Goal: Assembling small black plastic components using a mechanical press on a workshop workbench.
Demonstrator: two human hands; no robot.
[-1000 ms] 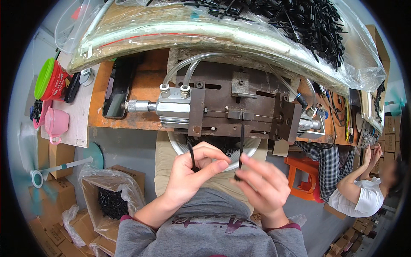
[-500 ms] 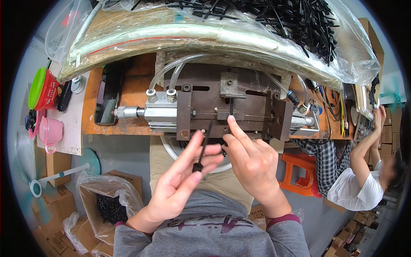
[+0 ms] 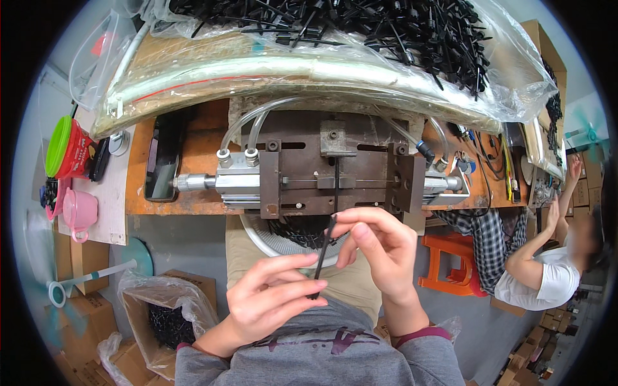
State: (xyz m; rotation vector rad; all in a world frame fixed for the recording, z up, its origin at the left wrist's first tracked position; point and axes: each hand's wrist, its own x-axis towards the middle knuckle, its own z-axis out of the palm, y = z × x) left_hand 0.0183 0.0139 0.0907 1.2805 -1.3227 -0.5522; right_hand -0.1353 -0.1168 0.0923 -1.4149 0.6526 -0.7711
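Note:
My left hand (image 3: 273, 296) holds a thin black plastic stick (image 3: 324, 253) upright and slightly tilted between its fingers. My right hand (image 3: 383, 248) is beside it, index fingertip at the stick's upper end; contact there is hard to make out. Its thumb is raised, and the other fingers are loosely bent with nothing seen in them. Just beyond the hands is a brown metal fixture (image 3: 302, 201) with a silver air cylinder (image 3: 237, 183) on its left. A second black stick (image 3: 337, 172) stands in line with the fixture's centre, under a metal block (image 3: 333, 135).
Below the fixture sits a white basket (image 3: 256, 239) with black parts. A plastic-lined tray (image 3: 212, 80) heaped with black parts spans the far side. A phone (image 3: 164, 157) and pink cup (image 3: 80, 209) are at left. A co-worker (image 3: 547, 273) sits right by an orange stool (image 3: 444, 264).
My right hand has drawn back from the fixture toward my left hand. The stick in my left hand has turned more upright and moved slightly right. The view has shifted a little.

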